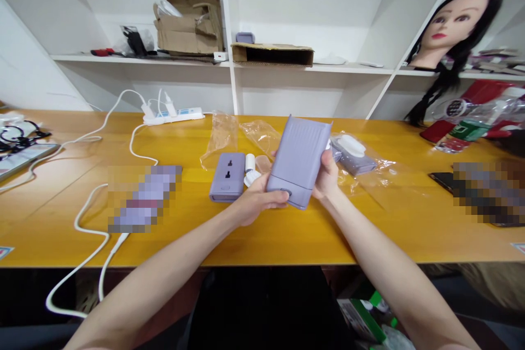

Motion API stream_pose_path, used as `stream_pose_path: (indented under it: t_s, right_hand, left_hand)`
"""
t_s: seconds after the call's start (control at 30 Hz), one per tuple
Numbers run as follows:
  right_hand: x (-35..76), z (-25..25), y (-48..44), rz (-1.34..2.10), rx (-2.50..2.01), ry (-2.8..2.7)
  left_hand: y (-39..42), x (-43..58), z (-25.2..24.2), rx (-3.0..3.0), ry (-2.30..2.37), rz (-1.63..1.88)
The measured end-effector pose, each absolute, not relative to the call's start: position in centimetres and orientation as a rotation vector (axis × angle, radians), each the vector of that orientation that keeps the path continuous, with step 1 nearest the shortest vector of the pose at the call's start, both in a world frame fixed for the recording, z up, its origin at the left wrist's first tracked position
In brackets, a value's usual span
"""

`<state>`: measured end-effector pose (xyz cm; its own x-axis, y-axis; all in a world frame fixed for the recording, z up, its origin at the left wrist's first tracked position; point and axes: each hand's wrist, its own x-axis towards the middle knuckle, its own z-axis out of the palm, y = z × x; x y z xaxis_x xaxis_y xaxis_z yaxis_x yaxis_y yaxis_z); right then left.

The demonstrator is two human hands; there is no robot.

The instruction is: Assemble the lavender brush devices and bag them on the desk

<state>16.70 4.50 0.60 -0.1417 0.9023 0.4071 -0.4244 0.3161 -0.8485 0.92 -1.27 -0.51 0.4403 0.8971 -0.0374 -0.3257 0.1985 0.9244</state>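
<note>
Lavender ribbed plastic casing (298, 161) stands tilted in the air above the wooden table (262, 243), clear of the surface and gripped between both hands. Left hand (255, 202) is half closed, cradling the lower end from 7 o'clock, its thumb just beside a round dark button (285, 193). Right hand (326, 175) curls around the casing's right edge at 3 o'clock, its fingers mostly hidden. This hold seems to turn the button side toward the head camera for viewing. Lavender socket unit (227, 176) lies face up at 9 o'clock, just beside small white cylindrical fittings (250, 163). Clear plastic wrapping (221, 139) sits at 11 o'clock. Another clear bag (369, 172) at 2 o'clock surrounds a lavender item (353, 156). Grouped this closely, these pieces appear set out for comparison.
</note>
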Motion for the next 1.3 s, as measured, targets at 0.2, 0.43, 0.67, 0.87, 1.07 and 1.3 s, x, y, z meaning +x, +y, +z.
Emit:
stream_pose_path:
  t_s: [0.2, 0.43, 0.67, 0.87, 1.07, 1.3]
  right_hand:
    - [16.6, 0.9, 3.9, 1.534, -0.535, -1.385]
    - [16.6, 1.1, 3.6, 1.548, -0.514, -1.389]
    - [17.2, 0.8, 3.7, 1.7, -0.482, -1.378]
    - [16.5, 0.6, 3.5, 1.663, -0.48, -1.25]
    - [15.8, 1.0, 2.5, 1.577, -0.561, -1.188]
    - [15.6, 1.4, 2.4, 1.385, -0.6, -1.208]
  left_hand:
    - [-1.2, 1.1, -0.8, 1.099, 0.744, 0.861]
    - [-1.6, 1.7, -0.8, 1.197, 0.721, 1.037]
    - [-1.9, 2.2, -0.5, 1.163, 0.658, 1.053]
    - [-1.5, 2.2, -1.0, 1.192, 0.677, 1.098]
    - [-1.5, 2.0, -1.6, 1.287, 0.634, 1.055]
    - [-1.0, 1.6, -1.9, 1.293, 0.593, 1.019]
